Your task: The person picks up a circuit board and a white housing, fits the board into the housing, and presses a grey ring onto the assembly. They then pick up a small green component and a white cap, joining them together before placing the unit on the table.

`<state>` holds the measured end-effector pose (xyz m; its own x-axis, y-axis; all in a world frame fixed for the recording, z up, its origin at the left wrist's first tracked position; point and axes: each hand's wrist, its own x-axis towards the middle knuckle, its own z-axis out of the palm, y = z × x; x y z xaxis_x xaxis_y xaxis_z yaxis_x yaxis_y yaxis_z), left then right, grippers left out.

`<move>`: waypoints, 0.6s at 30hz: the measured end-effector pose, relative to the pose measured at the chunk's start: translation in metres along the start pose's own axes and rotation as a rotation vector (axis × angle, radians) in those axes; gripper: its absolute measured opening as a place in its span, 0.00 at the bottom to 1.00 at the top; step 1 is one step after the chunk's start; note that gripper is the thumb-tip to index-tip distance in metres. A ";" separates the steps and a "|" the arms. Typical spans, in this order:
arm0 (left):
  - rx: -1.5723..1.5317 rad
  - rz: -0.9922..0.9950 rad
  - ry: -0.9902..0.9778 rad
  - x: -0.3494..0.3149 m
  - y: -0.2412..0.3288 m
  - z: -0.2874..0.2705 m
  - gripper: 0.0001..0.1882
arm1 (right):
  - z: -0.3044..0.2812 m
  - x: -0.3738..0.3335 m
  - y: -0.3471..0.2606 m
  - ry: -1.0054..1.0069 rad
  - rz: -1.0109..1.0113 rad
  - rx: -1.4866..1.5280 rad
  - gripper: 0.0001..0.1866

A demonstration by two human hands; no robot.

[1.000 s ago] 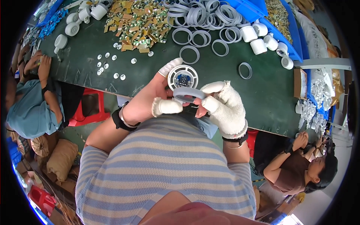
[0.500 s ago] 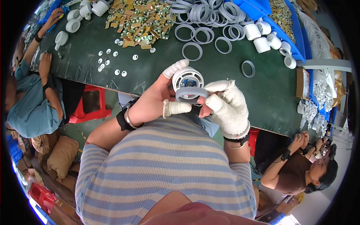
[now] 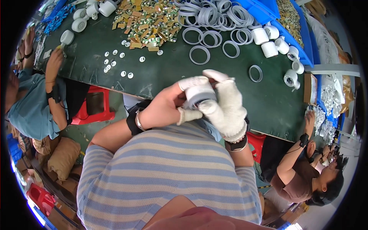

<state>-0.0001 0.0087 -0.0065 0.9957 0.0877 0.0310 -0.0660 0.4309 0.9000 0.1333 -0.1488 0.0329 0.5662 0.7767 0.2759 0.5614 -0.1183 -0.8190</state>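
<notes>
Both hands, left hand [image 3: 165, 107] and gloved right hand [image 3: 226, 107], now clamp the white round housing [image 3: 197, 92], its grey ring [image 3: 197, 100] pressed on since a moment earlier.

A long workbench [image 3: 161, 73] with a dark green top runs across the upper half of the frame, from the upper left to the right edge. Blue plastic bins [image 3: 295, 27] line its far side at the upper right. A red plastic stool [image 3: 92, 109] stands beneath the near edge at left centre. Below it, the floor [image 3: 82, 134] is dull green. Brown sacks [image 3: 57, 157] lie at the lower left. A cardboard box [image 3: 309, 89] sits at the bench's right end. Lighting is bright and even.
</notes>
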 end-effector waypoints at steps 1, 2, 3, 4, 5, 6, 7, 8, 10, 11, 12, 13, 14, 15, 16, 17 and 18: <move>0.091 -0.001 -0.032 -0.001 -0.001 -0.001 0.43 | 0.003 0.004 -0.005 -0.026 -0.093 -0.085 0.31; 0.183 -0.004 -0.065 -0.001 -0.002 -0.004 0.42 | 0.008 0.007 -0.008 -0.051 -0.186 -0.169 0.29; 0.250 0.021 -0.072 0.000 -0.003 -0.005 0.41 | 0.011 0.008 -0.007 0.011 -0.291 -0.244 0.25; 0.253 0.022 -0.070 -0.001 -0.002 -0.005 0.41 | 0.014 0.006 -0.005 0.011 -0.294 -0.242 0.25; 0.315 0.048 -0.081 -0.002 0.000 -0.004 0.41 | 0.016 0.004 -0.003 0.031 -0.209 -0.183 0.22; 0.377 0.073 -0.090 -0.004 0.002 -0.004 0.40 | 0.018 0.002 -0.002 0.050 -0.125 -0.122 0.20; 0.379 0.074 -0.088 -0.005 0.004 -0.001 0.40 | 0.020 0.000 -0.003 0.032 -0.038 -0.058 0.16; 0.311 -0.013 -0.057 -0.004 0.005 0.002 0.39 | 0.019 0.001 -0.004 0.031 -0.040 -0.056 0.16; 0.241 -0.097 -0.032 -0.002 0.017 0.001 0.38 | 0.013 0.005 -0.005 -0.063 0.396 0.279 0.15; 0.471 -0.089 0.000 0.001 0.032 -0.007 0.35 | 0.004 0.007 -0.004 -0.041 0.416 0.405 0.16; 0.698 -0.078 0.034 0.004 0.042 -0.018 0.32 | -0.010 0.011 -0.002 -0.035 0.438 0.364 0.19; 0.910 0.054 0.133 0.009 0.044 -0.040 0.27 | -0.023 0.012 0.007 -0.032 0.515 0.193 0.20; 1.128 0.203 0.231 0.015 0.043 -0.064 0.22 | -0.036 0.008 0.016 -0.017 0.576 0.023 0.21; 1.365 0.221 0.324 0.023 0.045 -0.090 0.18 | -0.044 0.012 0.025 -0.012 0.549 -0.173 0.22; 1.599 0.231 0.417 0.028 0.044 -0.113 0.14 | -0.048 0.013 0.038 -0.009 0.524 -0.368 0.22; 1.676 0.289 0.373 0.033 0.044 -0.130 0.13 | -0.051 0.012 0.058 0.056 0.246 -0.472 0.20; 1.750 0.352 0.332 0.040 0.044 -0.139 0.11 | -0.049 0.020 0.058 0.126 0.165 -0.537 0.13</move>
<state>0.0280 0.1562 -0.0261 0.8844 0.2064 0.4185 0.1085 -0.9632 0.2458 0.2070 -0.1702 0.0160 0.7211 0.6458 0.2509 0.6688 -0.5545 -0.4952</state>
